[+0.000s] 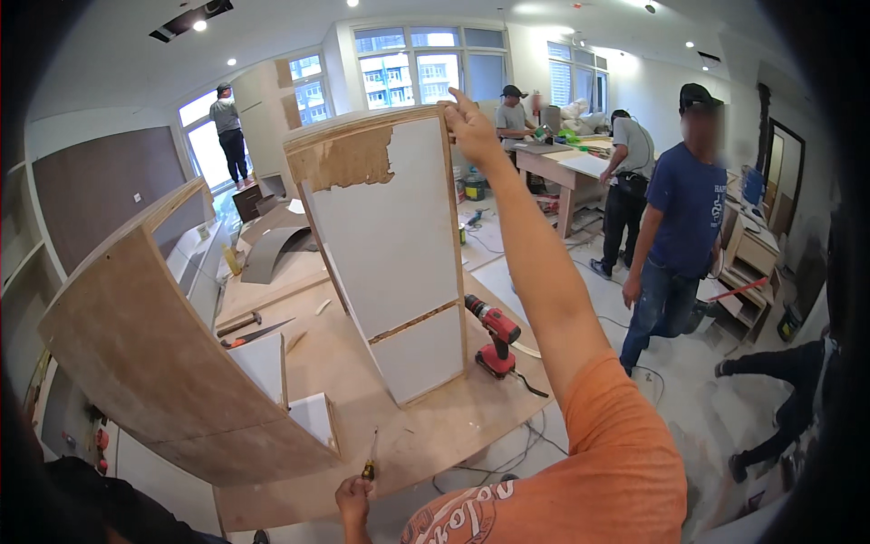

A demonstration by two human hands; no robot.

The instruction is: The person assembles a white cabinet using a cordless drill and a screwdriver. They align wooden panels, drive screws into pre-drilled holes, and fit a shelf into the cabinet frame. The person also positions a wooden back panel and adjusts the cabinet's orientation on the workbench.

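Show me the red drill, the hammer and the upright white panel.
red drill (494,334), head view, on its red body.
hammer (239,324), head view, on its handle.
upright white panel (385,227), head view, on its white face.

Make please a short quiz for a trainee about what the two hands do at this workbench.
1. True or false: the right hand grips the top edge of the upright white panel.
2. What does the left hand hold? A) a hammer B) a small screwdriver C) a tape measure
3. Which power tool stands on the plywood bench beside the panel?

Key: 1 true; 2 B; 3 the red cordless drill.
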